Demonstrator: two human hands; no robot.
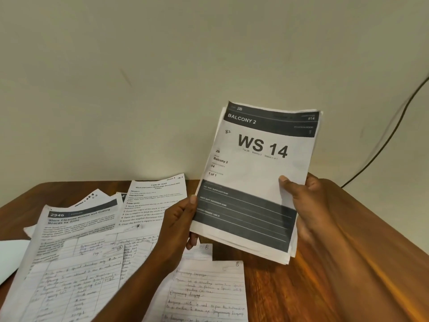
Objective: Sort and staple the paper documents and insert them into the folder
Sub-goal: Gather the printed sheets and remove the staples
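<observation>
I hold a stack of printed sheets (255,173) upright above the wooden table (290,287); its top page reads "BALCONY 2" and "WS 14". My left hand (178,221) grips the stack's lower left edge. My right hand (299,196) grips its right edge, thumb on the front. Several loose pages lie spread on the table to the left: a printed "2946" sheet (76,226), a task instruction sheet (155,198) and handwritten lined pages (209,293). No stapler or folder is clearly visible.
A plain wall (162,77) rises right behind the table. A dark cable (383,140) runs down the wall at the right. A pale flat object (9,256) shows at the far left edge.
</observation>
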